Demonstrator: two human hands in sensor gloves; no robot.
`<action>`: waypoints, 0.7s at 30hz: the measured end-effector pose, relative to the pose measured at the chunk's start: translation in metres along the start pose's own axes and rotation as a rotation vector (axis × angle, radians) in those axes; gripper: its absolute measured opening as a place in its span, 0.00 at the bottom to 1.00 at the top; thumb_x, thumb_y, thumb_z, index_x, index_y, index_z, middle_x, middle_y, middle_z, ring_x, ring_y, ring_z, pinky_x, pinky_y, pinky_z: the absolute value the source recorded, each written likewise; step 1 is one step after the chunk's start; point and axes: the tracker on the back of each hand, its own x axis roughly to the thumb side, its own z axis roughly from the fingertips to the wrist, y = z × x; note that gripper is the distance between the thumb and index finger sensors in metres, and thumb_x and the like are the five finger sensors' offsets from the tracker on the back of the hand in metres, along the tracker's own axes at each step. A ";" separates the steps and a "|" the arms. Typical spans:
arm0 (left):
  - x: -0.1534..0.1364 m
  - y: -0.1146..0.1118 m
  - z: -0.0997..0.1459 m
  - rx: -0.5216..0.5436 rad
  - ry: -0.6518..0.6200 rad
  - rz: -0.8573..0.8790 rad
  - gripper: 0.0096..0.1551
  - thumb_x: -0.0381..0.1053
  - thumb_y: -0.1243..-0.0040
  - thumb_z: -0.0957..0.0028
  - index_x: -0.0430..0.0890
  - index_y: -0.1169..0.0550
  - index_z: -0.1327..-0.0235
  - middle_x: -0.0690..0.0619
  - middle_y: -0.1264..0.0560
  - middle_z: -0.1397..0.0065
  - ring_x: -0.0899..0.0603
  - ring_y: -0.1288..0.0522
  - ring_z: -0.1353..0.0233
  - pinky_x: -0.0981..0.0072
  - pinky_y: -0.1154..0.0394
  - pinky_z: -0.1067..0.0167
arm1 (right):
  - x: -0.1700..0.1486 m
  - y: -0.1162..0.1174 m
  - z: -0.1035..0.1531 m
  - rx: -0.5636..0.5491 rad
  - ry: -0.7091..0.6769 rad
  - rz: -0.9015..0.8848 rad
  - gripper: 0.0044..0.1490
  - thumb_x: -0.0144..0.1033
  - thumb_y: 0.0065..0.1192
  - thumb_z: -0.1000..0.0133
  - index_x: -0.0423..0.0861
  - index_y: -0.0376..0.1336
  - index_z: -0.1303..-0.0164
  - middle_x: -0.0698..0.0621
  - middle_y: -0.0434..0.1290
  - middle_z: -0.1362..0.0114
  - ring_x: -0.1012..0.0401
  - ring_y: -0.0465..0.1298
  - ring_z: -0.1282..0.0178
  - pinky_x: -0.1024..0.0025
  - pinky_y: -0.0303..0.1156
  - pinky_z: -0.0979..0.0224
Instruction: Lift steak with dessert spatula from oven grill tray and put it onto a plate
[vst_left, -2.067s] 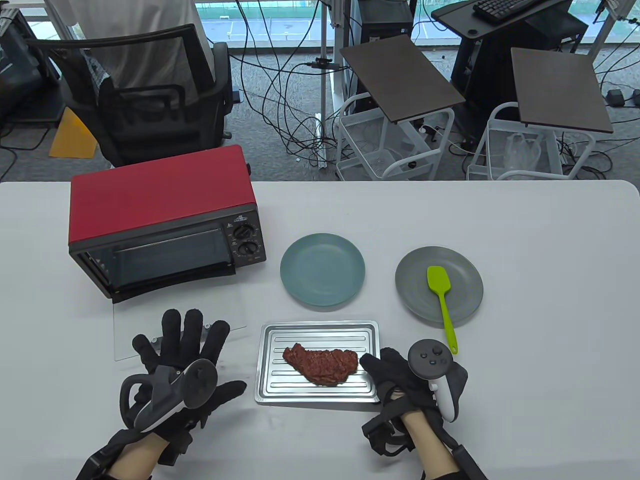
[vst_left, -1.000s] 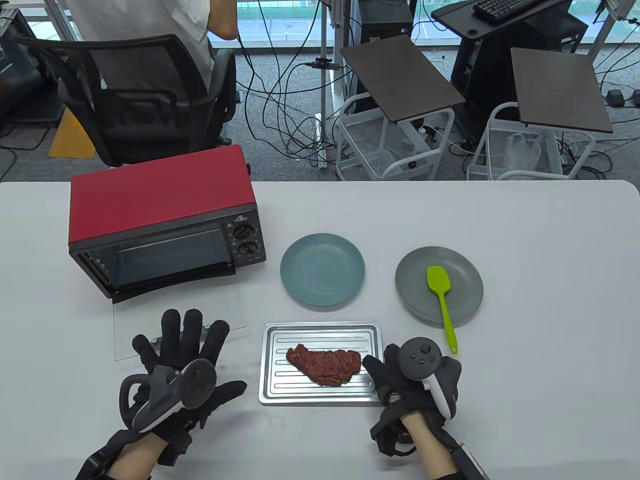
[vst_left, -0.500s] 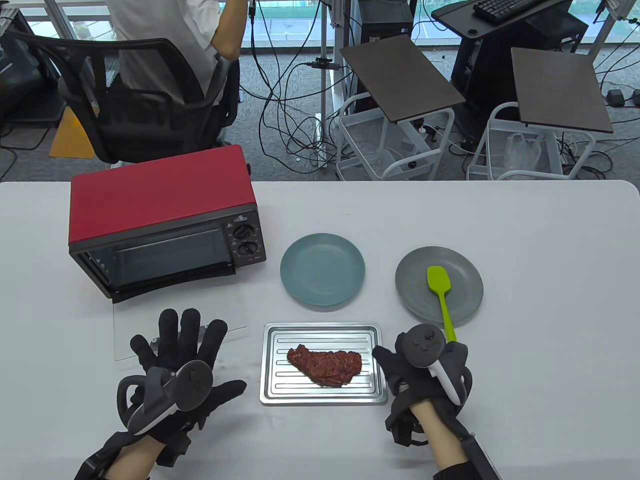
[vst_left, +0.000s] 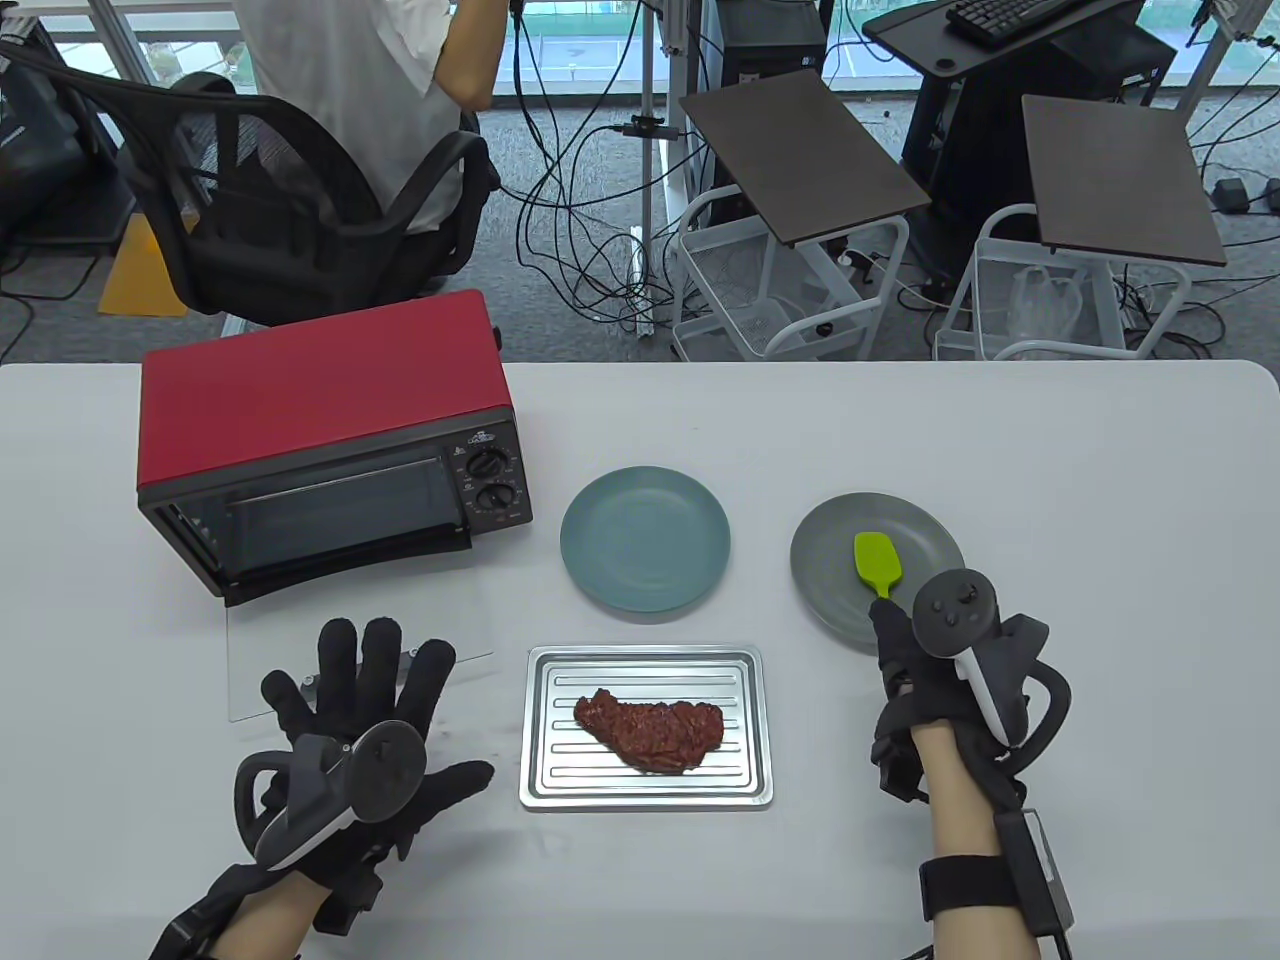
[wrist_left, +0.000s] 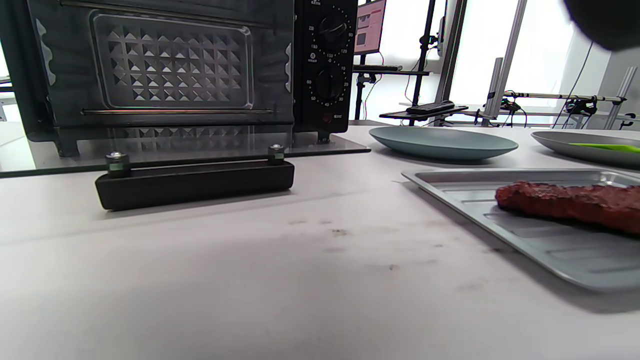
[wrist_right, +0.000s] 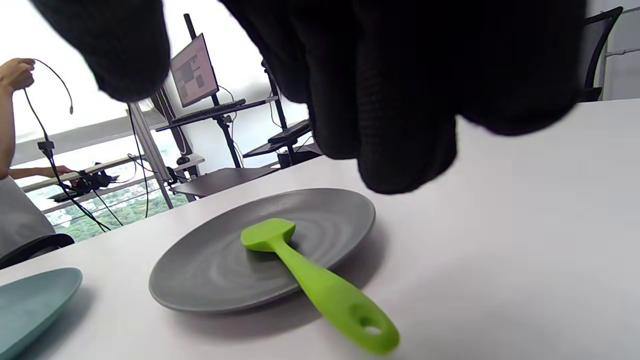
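Observation:
The brown steak (vst_left: 650, 732) (wrist_left: 570, 205) lies on the silver grill tray (vst_left: 645, 658) (wrist_left: 500, 220) near the table's front. A green spatula (vst_left: 877, 562) (wrist_right: 320, 285) rests with its head on the grey plate (vst_left: 825, 570) (wrist_right: 215, 265) and its handle on the table. My right hand (vst_left: 915, 665) hovers over that handle; in the right wrist view its fingers (wrist_right: 400, 100) hang above the spatula without touching it. The blue plate (vst_left: 645, 540) (wrist_left: 442, 142) holds nothing. My left hand (vst_left: 370, 700) lies flat with fingers spread, left of the tray.
A red toaster oven (vst_left: 320, 420) (wrist_left: 175, 65) stands at the back left, its glass door folded down onto the table with the black handle (wrist_left: 195, 182) towards me. A person sits in an office chair (vst_left: 300, 200) behind the table.
My right hand left the tray's right edge and moved back and right, over the spatula handle. The tray had slid slightly right before that. My left hand stayed put.

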 end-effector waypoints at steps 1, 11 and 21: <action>0.000 0.000 0.000 -0.001 0.000 0.000 0.69 0.90 0.45 0.64 0.69 0.72 0.31 0.55 0.77 0.18 0.34 0.79 0.16 0.15 0.67 0.33 | 0.000 0.003 -0.002 0.007 0.006 0.021 0.49 0.61 0.60 0.44 0.34 0.59 0.27 0.36 0.76 0.40 0.45 0.82 0.56 0.47 0.78 0.51; -0.001 0.001 -0.001 -0.003 -0.002 0.010 0.69 0.90 0.45 0.64 0.69 0.72 0.31 0.55 0.77 0.18 0.34 0.79 0.16 0.15 0.67 0.33 | 0.003 0.042 -0.019 0.116 0.081 0.259 0.50 0.63 0.63 0.46 0.34 0.61 0.29 0.38 0.77 0.41 0.46 0.82 0.56 0.48 0.78 0.51; -0.001 0.001 -0.002 -0.004 -0.011 0.021 0.69 0.90 0.45 0.64 0.69 0.72 0.31 0.55 0.77 0.18 0.34 0.79 0.16 0.15 0.67 0.33 | 0.006 0.061 -0.027 0.165 0.132 0.305 0.49 0.62 0.66 0.48 0.34 0.64 0.34 0.40 0.79 0.45 0.49 0.83 0.60 0.51 0.79 0.54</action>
